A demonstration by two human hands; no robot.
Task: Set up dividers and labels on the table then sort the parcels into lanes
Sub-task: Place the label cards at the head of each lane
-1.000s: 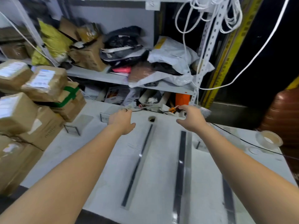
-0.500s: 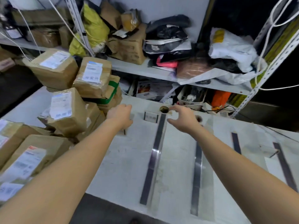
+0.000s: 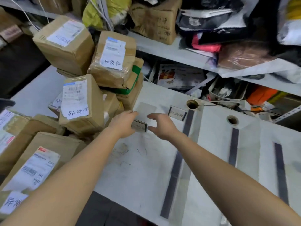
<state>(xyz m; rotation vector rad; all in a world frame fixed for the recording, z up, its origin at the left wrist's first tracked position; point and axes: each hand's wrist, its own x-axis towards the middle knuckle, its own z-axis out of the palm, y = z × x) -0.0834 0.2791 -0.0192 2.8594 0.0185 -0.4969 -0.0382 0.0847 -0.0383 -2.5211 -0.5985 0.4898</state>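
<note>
A small clear label stand (image 3: 140, 126) with a printed card sits on the white table (image 3: 143, 170) between my hands. My left hand (image 3: 123, 123) grips its left end. My right hand (image 3: 160, 123) hovers at its right end with thumb and fingers spread. A second label stand (image 3: 177, 114) stands just behind, at the head of the nearest dark divider strip (image 3: 176, 162). Two more divider strips (image 3: 233, 147) (image 3: 281, 173) run parallel to the right. Brown parcels (image 3: 81, 101) with white labels are piled on the table's left side.
Shelves (image 3: 179, 51) behind the table hold boxes, bags and loose paper. Two round cable holes (image 3: 192, 104) (image 3: 232, 120) open near the table's far edge. More parcels (image 3: 37, 167) crowd the near left corner. The table's front edge lies below my arms.
My view has swung left and down. Both hands moved left from the dividers' far ends and came together around the label stand beside the parcel pile.
</note>
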